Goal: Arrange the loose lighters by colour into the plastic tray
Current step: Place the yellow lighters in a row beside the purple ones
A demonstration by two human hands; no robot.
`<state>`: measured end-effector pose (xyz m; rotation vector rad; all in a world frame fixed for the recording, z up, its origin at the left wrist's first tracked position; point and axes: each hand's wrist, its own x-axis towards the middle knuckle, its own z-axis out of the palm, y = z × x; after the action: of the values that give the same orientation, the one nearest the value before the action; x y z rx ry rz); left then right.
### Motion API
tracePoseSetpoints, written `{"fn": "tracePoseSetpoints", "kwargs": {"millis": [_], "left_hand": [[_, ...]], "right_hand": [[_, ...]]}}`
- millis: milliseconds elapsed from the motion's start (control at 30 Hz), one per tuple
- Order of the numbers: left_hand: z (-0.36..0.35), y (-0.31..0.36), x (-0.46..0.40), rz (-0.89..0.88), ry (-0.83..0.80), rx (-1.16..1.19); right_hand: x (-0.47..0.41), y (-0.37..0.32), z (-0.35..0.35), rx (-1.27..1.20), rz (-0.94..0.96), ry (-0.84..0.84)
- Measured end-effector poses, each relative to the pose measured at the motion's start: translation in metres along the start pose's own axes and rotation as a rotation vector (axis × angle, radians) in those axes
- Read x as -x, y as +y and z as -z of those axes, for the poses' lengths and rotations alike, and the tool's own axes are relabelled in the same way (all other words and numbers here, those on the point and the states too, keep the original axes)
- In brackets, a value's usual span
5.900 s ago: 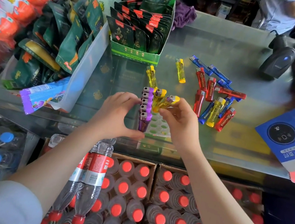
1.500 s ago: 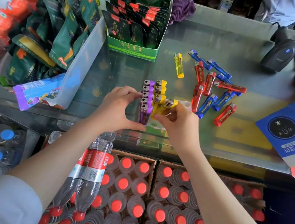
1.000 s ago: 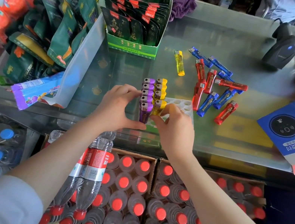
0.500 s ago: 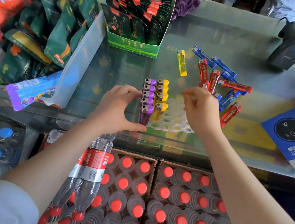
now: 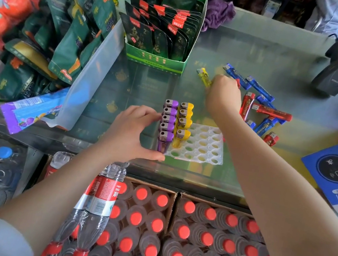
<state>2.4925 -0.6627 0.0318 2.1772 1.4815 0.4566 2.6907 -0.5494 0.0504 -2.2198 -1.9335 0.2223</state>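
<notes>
We reach for the last yellow lighter

Our left hand [image 5: 131, 130] cups the tray [image 5: 201, 154] at its left edge, thumb and fingers spread against the purple row [image 5: 167, 125]; four yellow lighters [image 5: 184, 125] stand just right of it. Beyond the tray, our right hand [image 5: 223, 93] closes on the loose yellow lighter [image 5: 204, 77], though we cannot tell if it is pinched yet. We should lift it clear of the red and blue pile [image 5: 262, 108] right of the tray, then seat it upright.
</notes>
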Motion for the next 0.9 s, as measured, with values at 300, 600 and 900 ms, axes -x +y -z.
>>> {"fn": "tracePoseSetpoints", "kwargs": {"millis": [300, 600, 900], "left_hand": [[-0.001, 0.0, 0.0, 0.008, 0.012, 0.01], [0.001, 0.004, -0.001, 0.01, 0.009, -0.001], [0.0, 0.004, -0.001, 0.016, -0.009, 0.024]], "right_hand": [[0.055, 0.023, 0.036, -0.2, 0.127, -0.122], [0.157, 0.014, 0.021, -0.97, -0.029, -0.066], [0.166, 0.007, 0.003, -0.537, 0.176, -0.004]]}}
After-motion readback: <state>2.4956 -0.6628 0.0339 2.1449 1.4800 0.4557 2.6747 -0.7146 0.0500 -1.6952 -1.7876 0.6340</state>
